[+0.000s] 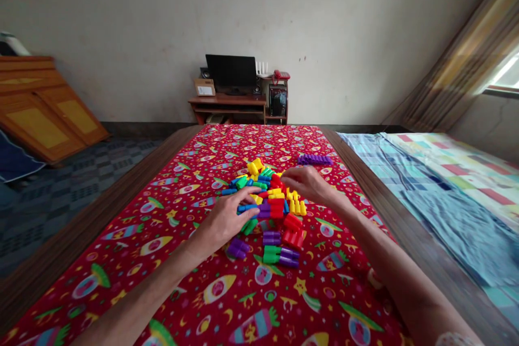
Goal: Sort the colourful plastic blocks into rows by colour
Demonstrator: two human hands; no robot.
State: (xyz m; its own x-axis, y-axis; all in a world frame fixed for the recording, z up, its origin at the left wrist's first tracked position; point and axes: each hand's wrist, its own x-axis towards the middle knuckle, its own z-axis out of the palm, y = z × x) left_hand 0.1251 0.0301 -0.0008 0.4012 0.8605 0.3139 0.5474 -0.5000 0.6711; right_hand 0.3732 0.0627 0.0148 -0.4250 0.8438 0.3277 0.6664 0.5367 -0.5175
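Observation:
Colourful plastic building blocks lie in a loose pile on the red patterned cloth (219, 286). My left hand (229, 216) is closed, thumb and fingers on a blue block (246, 208) at the left end of a row with a purple block (265, 211) and a red block (277, 208). On the pile's right side, my right hand (306, 181) has its fingers curled down at another red block (277, 180), seemingly pinching it; the fingertips are partly hidden. Yellow blocks (298, 207) sit just below this hand. Nearer me lies a joined green and purple piece (281, 255).
A long purple row of blocks (314, 159) lies beyond my right hand. Past the table's far end stands a desk (227, 100) with a monitor (231, 73). A bed (446, 194) adjoins on the right, and a wooden cabinet (44, 113) stands at left.

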